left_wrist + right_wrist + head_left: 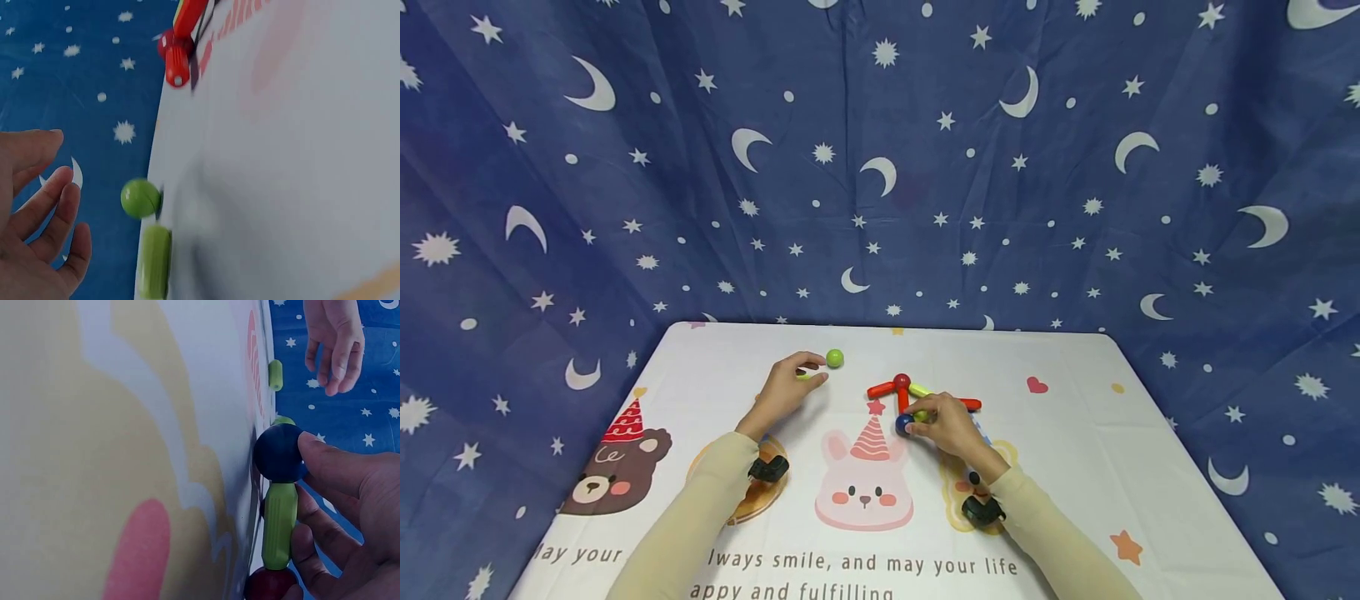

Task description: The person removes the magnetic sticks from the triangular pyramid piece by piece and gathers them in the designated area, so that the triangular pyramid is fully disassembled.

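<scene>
My right hand point(951, 427) pinches a blue ball point(279, 454) between thumb and fingers. A green rod point(280, 525) joins that ball to a dark red ball point(270, 584), the other fingers lying along the rod. In the head view, this piece belongs to a structure with a red ball point(902, 381), a red rod point(881, 390) and a yellow-green rod point(919, 390). My left hand point(782, 392) is over the table with fingers loosely bent and holding nothing. Near its fingertips are a loose green ball point(140, 198) and a loose green rod point(154, 262).
A white printed cloth point(1037, 467) covers the table. Behind it hangs a dark blue curtain point(917, 275) with moons and stars. Another red rod point(972, 405) extends right of the right hand. A dark camera point(769, 469) is strapped to the left wrist.
</scene>
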Action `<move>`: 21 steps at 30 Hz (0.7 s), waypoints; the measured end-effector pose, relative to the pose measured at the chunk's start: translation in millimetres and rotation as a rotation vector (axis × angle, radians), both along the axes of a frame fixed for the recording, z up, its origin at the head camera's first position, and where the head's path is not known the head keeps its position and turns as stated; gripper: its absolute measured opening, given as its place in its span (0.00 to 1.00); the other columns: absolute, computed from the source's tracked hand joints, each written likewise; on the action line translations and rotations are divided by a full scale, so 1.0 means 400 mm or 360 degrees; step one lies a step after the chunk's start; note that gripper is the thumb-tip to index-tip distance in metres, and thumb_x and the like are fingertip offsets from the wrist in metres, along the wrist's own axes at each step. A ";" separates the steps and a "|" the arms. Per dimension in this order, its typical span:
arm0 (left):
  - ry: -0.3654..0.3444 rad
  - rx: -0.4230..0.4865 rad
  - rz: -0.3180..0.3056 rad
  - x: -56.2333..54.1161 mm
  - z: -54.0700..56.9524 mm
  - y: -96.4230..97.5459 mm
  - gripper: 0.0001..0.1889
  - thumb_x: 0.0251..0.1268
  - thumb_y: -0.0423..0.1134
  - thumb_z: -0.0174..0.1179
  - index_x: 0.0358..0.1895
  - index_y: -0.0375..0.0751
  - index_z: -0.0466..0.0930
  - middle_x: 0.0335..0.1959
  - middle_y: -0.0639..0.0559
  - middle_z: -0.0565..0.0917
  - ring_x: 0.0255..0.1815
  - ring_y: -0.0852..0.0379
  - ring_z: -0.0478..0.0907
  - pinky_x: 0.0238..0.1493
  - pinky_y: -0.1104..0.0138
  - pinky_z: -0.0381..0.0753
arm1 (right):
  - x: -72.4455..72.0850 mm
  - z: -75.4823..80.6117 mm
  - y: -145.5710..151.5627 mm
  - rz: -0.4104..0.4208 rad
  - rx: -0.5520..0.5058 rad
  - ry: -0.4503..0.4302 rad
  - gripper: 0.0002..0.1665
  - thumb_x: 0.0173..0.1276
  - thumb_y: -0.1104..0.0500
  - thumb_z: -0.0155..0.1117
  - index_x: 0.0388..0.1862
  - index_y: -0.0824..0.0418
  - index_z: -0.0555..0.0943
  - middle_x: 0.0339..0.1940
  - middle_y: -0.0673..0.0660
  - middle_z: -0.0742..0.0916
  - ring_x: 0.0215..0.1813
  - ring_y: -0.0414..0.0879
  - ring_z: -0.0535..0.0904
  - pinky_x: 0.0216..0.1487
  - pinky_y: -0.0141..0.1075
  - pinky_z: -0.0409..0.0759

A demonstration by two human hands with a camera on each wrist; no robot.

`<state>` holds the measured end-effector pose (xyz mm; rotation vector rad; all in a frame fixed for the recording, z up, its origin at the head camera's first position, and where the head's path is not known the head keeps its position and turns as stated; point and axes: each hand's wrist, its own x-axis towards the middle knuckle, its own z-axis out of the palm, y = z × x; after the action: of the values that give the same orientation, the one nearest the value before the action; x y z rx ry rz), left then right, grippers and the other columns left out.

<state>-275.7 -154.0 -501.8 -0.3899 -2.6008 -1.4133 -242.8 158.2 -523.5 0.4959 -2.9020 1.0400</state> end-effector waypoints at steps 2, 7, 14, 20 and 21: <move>0.0023 0.0008 -0.0019 0.002 0.004 0.017 0.15 0.63 0.36 0.67 0.51 0.34 0.82 0.51 0.40 0.84 0.53 0.43 0.80 0.59 0.48 0.77 | 0.000 0.000 -0.001 -0.0002 -0.0001 0.0000 0.14 0.51 0.54 0.80 0.39 0.47 0.90 0.44 0.47 0.90 0.46 0.44 0.79 0.51 0.42 0.75; 0.0052 -0.0010 -0.0047 0.008 0.001 0.050 0.14 0.64 0.37 0.66 0.51 0.36 0.82 0.51 0.41 0.85 0.53 0.46 0.81 0.58 0.50 0.78 | 0.002 0.005 -0.001 0.0004 0.0007 0.0011 0.14 0.52 0.54 0.79 0.39 0.47 0.90 0.45 0.48 0.90 0.47 0.46 0.79 0.51 0.43 0.76; 0.0053 0.0078 -0.0083 0.012 -0.019 0.090 0.12 0.63 0.36 0.66 0.49 0.39 0.83 0.48 0.44 0.85 0.52 0.47 0.81 0.57 0.52 0.78 | -0.003 0.013 0.006 0.0016 -0.0057 0.0012 0.12 0.55 0.54 0.78 0.39 0.51 0.89 0.44 0.50 0.89 0.40 0.46 0.78 0.42 0.38 0.74; -0.0015 0.0116 -0.0106 0.007 -0.041 0.128 0.12 0.63 0.36 0.66 0.49 0.39 0.83 0.49 0.41 0.85 0.52 0.48 0.81 0.58 0.52 0.78 | -0.030 0.031 0.011 -0.0066 -0.0139 0.0013 0.13 0.57 0.55 0.76 0.43 0.53 0.89 0.43 0.51 0.89 0.40 0.48 0.77 0.42 0.37 0.76; -0.0037 0.0115 -0.0108 0.007 -0.043 0.134 0.12 0.63 0.36 0.66 0.49 0.39 0.83 0.49 0.41 0.85 0.52 0.48 0.81 0.58 0.52 0.78 | -0.036 0.033 0.011 -0.0079 -0.0148 0.0018 0.13 0.58 0.55 0.76 0.43 0.53 0.88 0.44 0.52 0.89 0.41 0.48 0.78 0.42 0.38 0.78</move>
<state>-273.1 -100.4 -519.1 -0.4589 -2.5686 -1.5376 -257.3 162.6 -510.5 0.4218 -2.8247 1.1546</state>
